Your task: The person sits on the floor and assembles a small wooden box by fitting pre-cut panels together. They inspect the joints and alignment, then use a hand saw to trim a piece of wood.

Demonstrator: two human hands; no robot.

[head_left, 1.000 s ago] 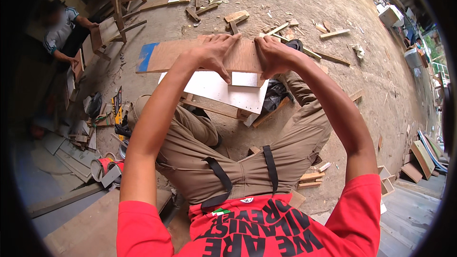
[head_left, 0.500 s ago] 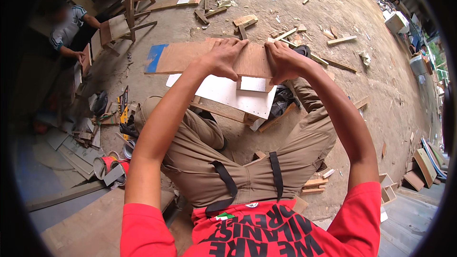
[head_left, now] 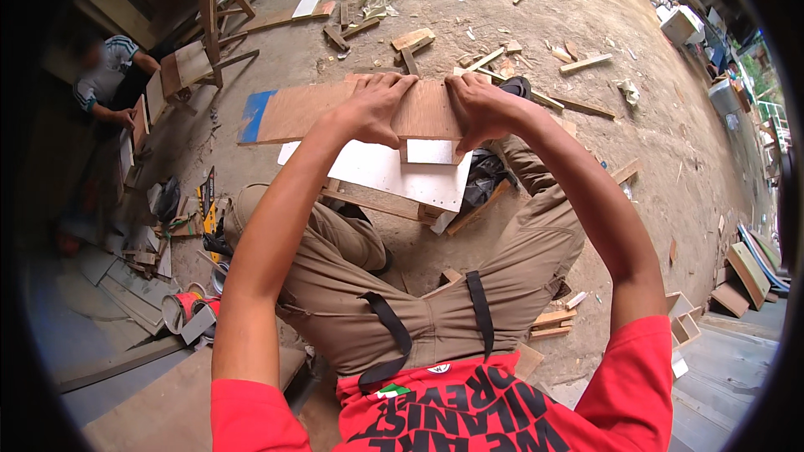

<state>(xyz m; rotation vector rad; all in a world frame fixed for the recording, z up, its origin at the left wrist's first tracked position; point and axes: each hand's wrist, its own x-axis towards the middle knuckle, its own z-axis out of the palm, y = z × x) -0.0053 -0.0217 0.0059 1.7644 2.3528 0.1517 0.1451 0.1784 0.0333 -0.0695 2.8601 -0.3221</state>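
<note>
While both hands grip it, we steady the brown plywood board (head_left: 335,109).
We keep left hand (head_left: 377,109) and right hand (head_left: 479,109) fingers clamped over its edge, pressing evenly above the white panel (head_left: 377,169).

Dirt floor (head_left: 519,25) littered with wood offcuts (head_left: 414,40) and slats (head_left: 586,62). Wooden chair frame (head_left: 205,42) upper left, white panel (head_left: 308,0) lying just beyond it. Another person (head_left: 105,75) at far left, bent over boards. Yellow-black power tool (head_left: 207,209) and cables on floor at left, red-white tape rolls (head_left: 188,310) near it. Black bag (head_left: 484,180) under the white sheet's right edge. White box (head_left: 680,23) upper right. Small wooden boxes (head_left: 682,318) and stacked boards (head_left: 745,272) lower right.
</note>
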